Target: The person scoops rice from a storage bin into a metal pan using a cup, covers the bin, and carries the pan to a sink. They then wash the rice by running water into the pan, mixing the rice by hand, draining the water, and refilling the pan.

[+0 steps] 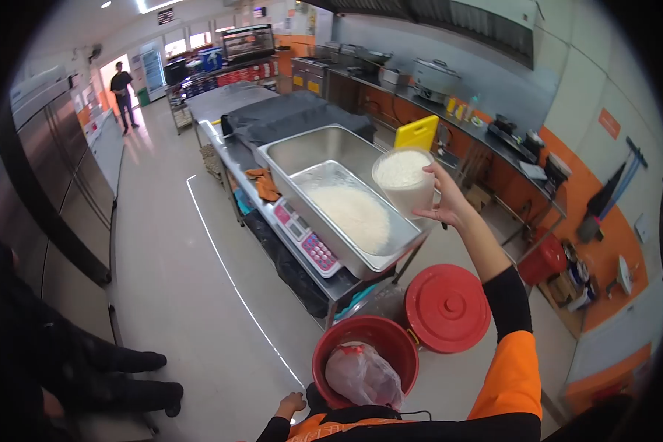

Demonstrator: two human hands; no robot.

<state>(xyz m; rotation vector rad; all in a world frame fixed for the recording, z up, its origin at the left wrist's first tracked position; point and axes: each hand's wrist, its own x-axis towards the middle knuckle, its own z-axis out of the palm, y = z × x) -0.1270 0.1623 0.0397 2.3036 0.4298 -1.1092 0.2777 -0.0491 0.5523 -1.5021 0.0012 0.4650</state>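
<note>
Fingers (435, 177) of the right hand (451, 200) grasp a tub (411, 199) of white powder (401, 169) at two o'clock, near the steel pan (333, 140); the left hand (292, 404), at six o'clock, seems curled, but I cannot tell whether empty.

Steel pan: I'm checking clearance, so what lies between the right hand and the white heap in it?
The head view shows the filled tub, held by the right hand, then the side wall of the steel pan.

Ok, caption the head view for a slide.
The right hand holds a tub of white powder near a steel pan with white powder inside.
</note>
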